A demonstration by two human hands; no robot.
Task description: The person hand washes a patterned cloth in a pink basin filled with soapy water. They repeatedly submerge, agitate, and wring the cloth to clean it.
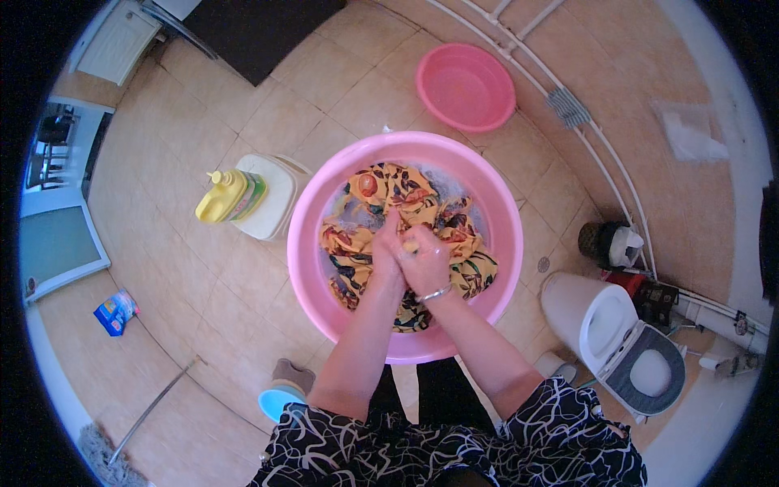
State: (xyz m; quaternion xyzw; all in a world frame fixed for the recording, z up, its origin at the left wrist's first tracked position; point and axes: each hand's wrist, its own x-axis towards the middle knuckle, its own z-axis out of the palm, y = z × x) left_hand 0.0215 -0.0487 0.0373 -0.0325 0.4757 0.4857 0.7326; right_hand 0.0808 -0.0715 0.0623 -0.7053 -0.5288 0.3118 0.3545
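A large pink plastic basin (511, 237) stands in front of me with sudsy water in it. Yellow cloth with a dark leaf and red flower print (414, 189) lies bunched and wet in the water. Over its middle, my left hand (388, 243) and my right hand (423, 259) are pressed together, a bracelet on the right wrist. A bit of yellow cloth shows between the fingers of my right hand. The left hand's fingers point away from me and lie against the cloth; whether they grip it is unclear.
A yellow detergent jug (222, 198) rests on a white container (268, 213) at the left. Beyond the large basin is a smaller pink basin (468, 88). The toilet (602, 316) stands at the right, a blue basin (279, 400) at lower left, and a mop (152, 402) farther left.
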